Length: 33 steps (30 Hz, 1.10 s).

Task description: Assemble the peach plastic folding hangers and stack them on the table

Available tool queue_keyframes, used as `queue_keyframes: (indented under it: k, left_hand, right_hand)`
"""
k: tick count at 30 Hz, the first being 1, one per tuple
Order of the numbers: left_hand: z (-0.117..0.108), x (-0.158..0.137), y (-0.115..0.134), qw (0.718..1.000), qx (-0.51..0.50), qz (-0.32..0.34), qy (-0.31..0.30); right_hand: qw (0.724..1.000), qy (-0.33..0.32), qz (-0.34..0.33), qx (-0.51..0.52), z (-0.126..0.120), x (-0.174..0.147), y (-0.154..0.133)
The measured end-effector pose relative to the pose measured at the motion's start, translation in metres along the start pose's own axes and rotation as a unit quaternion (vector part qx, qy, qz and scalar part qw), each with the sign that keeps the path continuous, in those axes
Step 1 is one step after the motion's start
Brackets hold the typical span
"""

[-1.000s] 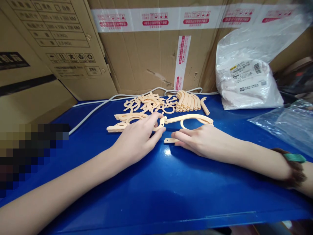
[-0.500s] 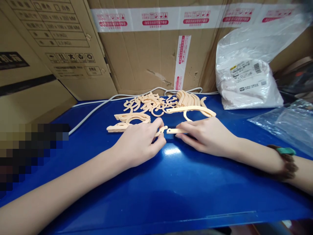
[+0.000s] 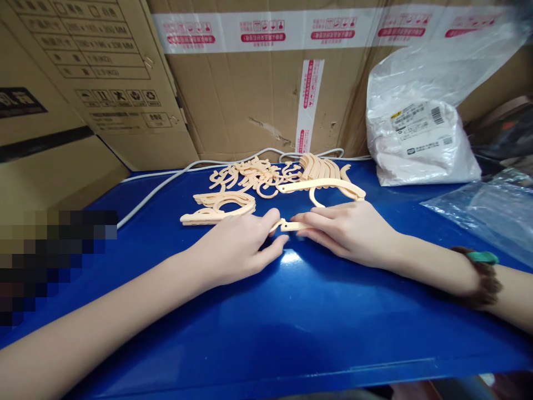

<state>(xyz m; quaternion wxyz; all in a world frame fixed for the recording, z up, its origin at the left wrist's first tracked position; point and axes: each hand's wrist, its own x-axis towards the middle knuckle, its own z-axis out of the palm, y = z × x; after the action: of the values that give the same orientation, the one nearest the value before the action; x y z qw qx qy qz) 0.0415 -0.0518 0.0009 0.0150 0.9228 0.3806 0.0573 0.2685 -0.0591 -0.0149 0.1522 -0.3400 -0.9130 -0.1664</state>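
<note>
My left hand (image 3: 245,241) is closed on a small beige plastic piece (image 3: 275,225), mostly hidden by the fingers; it looks like part of a folding hanger. Pinched in my right hand (image 3: 353,230) is a beige hanger arm (image 3: 293,226), its holed end pointing left. The two pieces meet or nearly meet between my hands. Behind my left hand lie folded hangers (image 3: 216,208). Just beyond my right hand rests another hanger piece (image 3: 320,186) with a long curved arm and a hook.
Farther back on the blue table (image 3: 266,333) are a heap of loose hooks (image 3: 256,173) and a row of curved hanger arms (image 3: 320,168). A white cable (image 3: 156,191) runs behind them. Cardboard boxes (image 3: 245,94) stand at the back, a plastic bag (image 3: 420,144) at right.
The gap between the two pieces has closed or nearly closed. My left thumb has extended a little, and the right-hand arm has shifted slightly left and toward me.
</note>
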Motion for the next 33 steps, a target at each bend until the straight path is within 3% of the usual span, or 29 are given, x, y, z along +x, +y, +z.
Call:
queue_keyframes:
  k: [9,21,29,33]
  left_hand:
    - [0.0010,0.0013,0.0022,0.993,0.115,0.010,0.006]
    - [0.0004,0.0036,0.0041,0.965,0.256,0.057,0.026]
    - [-0.0059,-0.0032,0.0100,0.951,0.290,0.075,0.075]
    - [-0.0040,-0.0037,0.0085,0.952,0.280,0.087,0.089]
  right_hand:
    - [1.000,0.003,-0.002,0.003,-0.0005,-0.0013,-0.0002]
    - [0.994,-0.045,0.038,0.096,-0.0018,0.0015,-0.0009]
    - [0.971,-0.079,0.051,0.219,-0.0079,0.0054,0.0014]
    - [0.972,-0.078,0.046,0.218,-0.0082,0.0055,0.0019]
